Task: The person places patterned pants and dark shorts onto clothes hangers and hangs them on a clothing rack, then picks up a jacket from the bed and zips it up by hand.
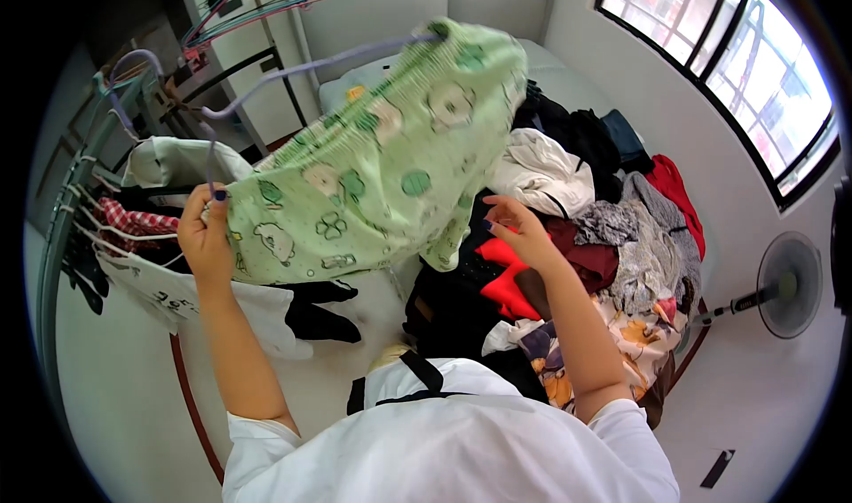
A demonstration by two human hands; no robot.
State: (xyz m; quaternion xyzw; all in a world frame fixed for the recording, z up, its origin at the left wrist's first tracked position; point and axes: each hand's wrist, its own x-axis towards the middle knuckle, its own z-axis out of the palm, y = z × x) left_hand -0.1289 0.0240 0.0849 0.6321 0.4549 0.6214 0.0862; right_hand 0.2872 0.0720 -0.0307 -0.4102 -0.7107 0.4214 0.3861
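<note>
Light green shorts (390,161) with cartoon animal and clover prints are stretched along a purple clothes hanger (293,73), raised in front of me. My left hand (206,232) is closed around the left end of the shorts' waistband, with part of the hanger by its fingers. The far end of the waistband hangs on the hanger's other tip at the upper right. Below and right of the shorts, my right hand (519,230) has its fingers apart and bent, holding nothing. It hovers over the clothes pile, near a white garment (541,175).
A heap of mixed clothes (639,246) covers the bed, whose grey headboard (399,11) is at the back. At left stands a rack with hung clothes (142,237); spare hangers (266,6) hang above. A fan (788,286) is at right, below a window (737,51).
</note>
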